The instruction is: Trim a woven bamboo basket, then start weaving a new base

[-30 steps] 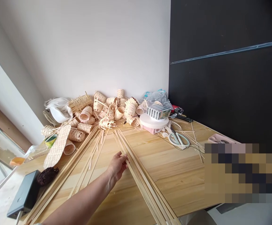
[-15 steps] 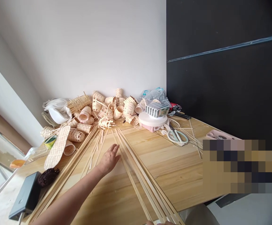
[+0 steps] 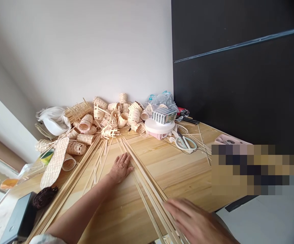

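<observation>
Left grip point(image 3: 120, 168), fingers straight, lies palm-down by pale strips point(image 3: 150, 194).

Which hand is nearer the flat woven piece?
Left. The left hand is right of the flat woven piece, across some strips; the right hand is farther right, lower in view.

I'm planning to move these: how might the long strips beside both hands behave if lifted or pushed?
The long strips look thin for their length, so they're probably light and likely to flex when lifted. They lie loosely side by side, so pushing could spread them.
</observation>
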Demonstrator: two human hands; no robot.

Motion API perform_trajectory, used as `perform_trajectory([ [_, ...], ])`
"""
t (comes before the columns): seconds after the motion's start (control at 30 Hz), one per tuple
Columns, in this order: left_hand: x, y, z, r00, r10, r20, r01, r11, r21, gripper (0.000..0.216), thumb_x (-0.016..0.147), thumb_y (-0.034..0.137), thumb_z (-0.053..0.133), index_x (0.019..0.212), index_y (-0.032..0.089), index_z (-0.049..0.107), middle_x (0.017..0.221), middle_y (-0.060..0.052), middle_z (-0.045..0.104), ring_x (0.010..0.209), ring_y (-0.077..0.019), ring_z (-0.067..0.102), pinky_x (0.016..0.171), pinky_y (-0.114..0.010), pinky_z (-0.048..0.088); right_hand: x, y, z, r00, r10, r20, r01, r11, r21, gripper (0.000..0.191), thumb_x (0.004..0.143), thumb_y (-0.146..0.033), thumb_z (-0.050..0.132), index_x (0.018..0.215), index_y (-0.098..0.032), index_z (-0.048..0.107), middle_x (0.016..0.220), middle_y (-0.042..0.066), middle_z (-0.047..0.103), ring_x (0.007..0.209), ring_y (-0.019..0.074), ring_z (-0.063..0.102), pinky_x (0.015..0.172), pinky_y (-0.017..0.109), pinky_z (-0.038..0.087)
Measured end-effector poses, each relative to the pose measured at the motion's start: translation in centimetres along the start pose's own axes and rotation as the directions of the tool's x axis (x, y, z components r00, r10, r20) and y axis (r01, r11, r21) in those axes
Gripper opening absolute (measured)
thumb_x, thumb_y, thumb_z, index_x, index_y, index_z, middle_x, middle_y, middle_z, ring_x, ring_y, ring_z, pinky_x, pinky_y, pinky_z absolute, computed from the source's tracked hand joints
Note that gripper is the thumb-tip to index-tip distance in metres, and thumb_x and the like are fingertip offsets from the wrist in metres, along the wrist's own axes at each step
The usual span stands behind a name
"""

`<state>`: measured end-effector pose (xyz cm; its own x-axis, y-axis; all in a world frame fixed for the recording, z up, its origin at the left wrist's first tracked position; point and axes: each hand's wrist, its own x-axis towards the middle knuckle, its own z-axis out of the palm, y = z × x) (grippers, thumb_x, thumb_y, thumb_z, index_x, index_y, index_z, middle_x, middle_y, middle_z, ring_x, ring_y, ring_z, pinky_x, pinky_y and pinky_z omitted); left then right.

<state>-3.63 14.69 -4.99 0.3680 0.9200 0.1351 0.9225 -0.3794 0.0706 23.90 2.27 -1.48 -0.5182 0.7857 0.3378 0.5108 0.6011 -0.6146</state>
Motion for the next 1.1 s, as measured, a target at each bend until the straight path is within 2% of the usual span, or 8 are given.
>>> perform_trajectory([
  [0.07,0.5,-0.1,0.0,1.0,0.005,-0.016,-0.005,1.0,0.009,0.056,0.088,0.045,0.034,0.134,0.013,0.029,0.14,-0.017,0.028,0.13,-0.0264,0.024,0.104,-0.045,0.023,2.6,0.8,-0.1,1.0,-0.001,0.027,0.003,0.998,-0.06,0.039,0.079,-0.018,0.046,0.118,-0.022,0.054,0.12,0.006,0.056,0.109,0.0225,0.051,0.094,0.037,0.042],
  [0.13,1.1,-0.2,0.1,0.999,0.006,-0.037,-0.006,1.0,0.02,0.055,0.088,0.044,0.034,0.134,0.014,0.029,0.14,-0.017,0.028,0.13,-0.0258,0.023,0.103,-0.043,0.024,5.0,1.5,0.4,0.99,-0.021,0.141,0.051,0.975,-0.215,0.046,0.083,-0.022,0.043,0.129,-0.017,0.042,0.134,0.009,0.042,0.122,0.0238,0.038,0.1,0.041,0.035],
  [0.23,1.9,-0.4,0.3,0.999,-0.028,-0.038,0.029,0.999,0.038,0.052,0.089,0.042,0.035,0.134,0.016,0.03,0.14,-0.015,0.029,0.13,-0.0269,0.024,0.103,-0.044,0.025,7.9,1.8,1.7,0.958,0.015,0.285,0.077,0.947,-0.311,0.055,0.084,-0.031,0.045,0.134,-0.009,0.034,0.141,0.012,0.029,0.129,0.025,0.024,0.104,0.041,0.028],
  [0.37,2.3,-0.4,0.5,0.997,-0.075,-0.023,0.076,0.996,0.054,0.051,0.089,0.041,0.035,0.132,0.014,0.033,0.139,-0.014,0.032,0.128,-0.0275,0.027,0.103,-0.044,0.024,10.1,1.7,3.1,0.927,0.043,0.372,0.089,0.94,-0.33,0.06,0.085,-0.034,0.044,0.135,-0.006,0.029,0.143,0.014,0.022,0.131,0.0254,0.018,0.106,0.043,0.022],
  [0.67,2.4,-0.8,1.5,0.994,-0.056,-0.091,0.054,0.998,-0.021,0.053,0.087,0.042,0.039,0.13,0.012,0.035,0.135,-0.018,0.037,0.127,-0.0266,0.031,0.102,-0.043,0.027,11.0,3.3,5.1,0.956,-0.025,0.293,0.137,0.919,-0.37,0.057,0.084,-0.032,0.045,0.136,-0.012,0.029,0.142,0.012,0.026,0.13,0.0246,0.021,0.106,0.046,0.019],
  [0.8,2.4,-1.0,2.3,0.983,-0.093,-0.161,0.082,0.994,-0.071,0.052,0.084,0.04,0.046,0.128,0.013,0.038,0.134,-0.02,0.038,0.128,-0.0318,0.026,0.1,-0.048,0.028,10.8,3.6,5.5,0.963,-0.046,0.266,0.152,0.906,-0.396,0.055,0.084,-0.028,0.043,0.136,-0.013,0.029,0.142,0.01,0.026,0.13,0.0243,0.023,0.105,0.046,0.02],
  [0.93,2.3,-0.9,2.5,0.978,-0.113,-0.175,0.114,0.994,-0.004,0.051,0.083,0.04,0.047,0.128,0.016,0.038,0.134,-0.019,0.038,0.126,-0.0332,0.03,0.1,-0.052,0.025,11.0,3.5,5.4,0.964,-0.058,0.258,0.163,0.898,-0.408,0.054,0.084,-0.026,0.043,0.135,-0.012,0.031,0.141,0.011,0.028,0.129,0.0242,0.024,0.105,0.044,0.021],
  [1.1,2.2,-0.5,1.8,0.985,-0.117,-0.127,0.128,0.988,0.089,0.052,0.086,0.042,0.04,0.128,0.011,0.038,0.133,-0.02,0.038,0.125,-0.0306,0.033,0.1,-0.046,0.027,11.4,3.4,5.4,0.962,-0.085,0.258,0.188,0.893,-0.408,0.053,0.084,-0.026,0.042,0.133,-0.008,0.033,0.14,0.014,0.031,0.128,0.0241,0.026,0.106,0.041,0.023],
])
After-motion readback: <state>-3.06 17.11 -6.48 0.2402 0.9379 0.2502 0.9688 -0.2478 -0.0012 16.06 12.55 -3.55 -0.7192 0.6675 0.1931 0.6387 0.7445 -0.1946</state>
